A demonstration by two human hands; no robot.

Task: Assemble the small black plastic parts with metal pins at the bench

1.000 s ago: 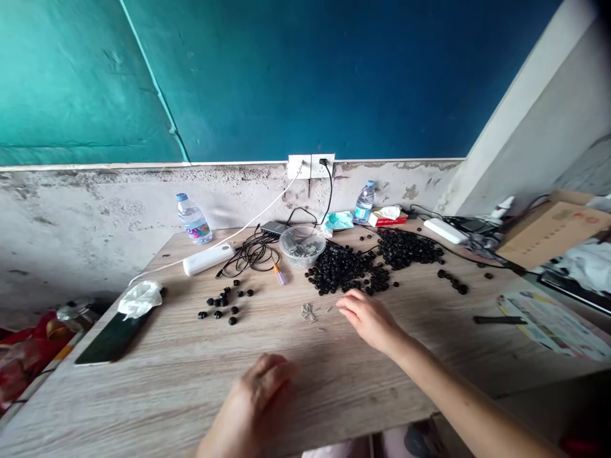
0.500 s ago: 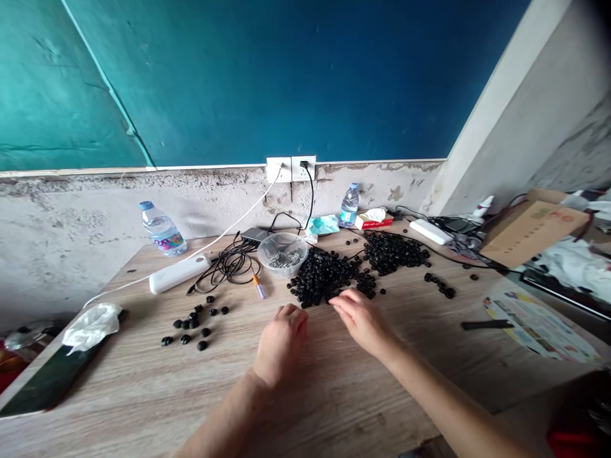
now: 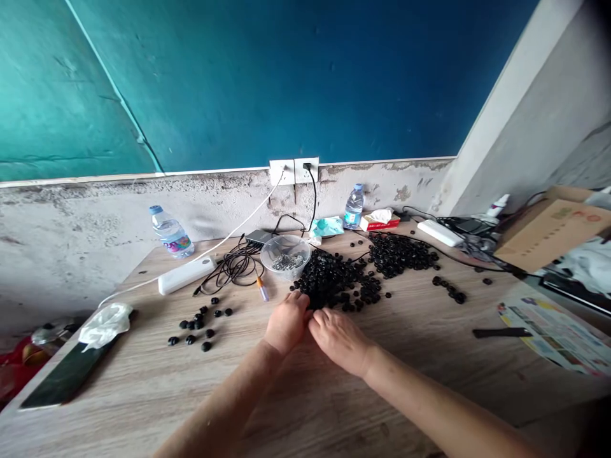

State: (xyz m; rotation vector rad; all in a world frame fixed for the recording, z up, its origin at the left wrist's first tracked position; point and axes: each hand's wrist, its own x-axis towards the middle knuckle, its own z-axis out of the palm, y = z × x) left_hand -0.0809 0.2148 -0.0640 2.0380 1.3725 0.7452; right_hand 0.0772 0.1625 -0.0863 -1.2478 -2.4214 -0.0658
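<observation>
On the wooden table [image 3: 229, 388], my left hand [image 3: 287, 321] and my right hand [image 3: 340, 337] meet at the near edge of a pile of small black round parts [image 3: 327, 275]. The fingers of both hands are bent together, and whatever lies between them is hidden. Just behind the pile's left side is a clear bowl [image 3: 285, 256] with small silvery metal pieces in it. A second black pile [image 3: 401, 254] lies further right. Several black parts [image 3: 198, 321] are scattered to the left of my hands.
Left: a water bottle [image 3: 172, 233], a white power strip [image 3: 186, 275], black cables [image 3: 236, 266], an orange-handled screwdriver [image 3: 261, 287] and a white plastic bag [image 3: 105, 326]. Back: another bottle [image 3: 354, 207] and a tissue box [image 3: 380, 220]. Right: a cardboard box [image 3: 548, 232].
My right hand has moved left and down, away from the pile, to meet my left hand. The view has shifted slightly, so the table items appear a little further right.
</observation>
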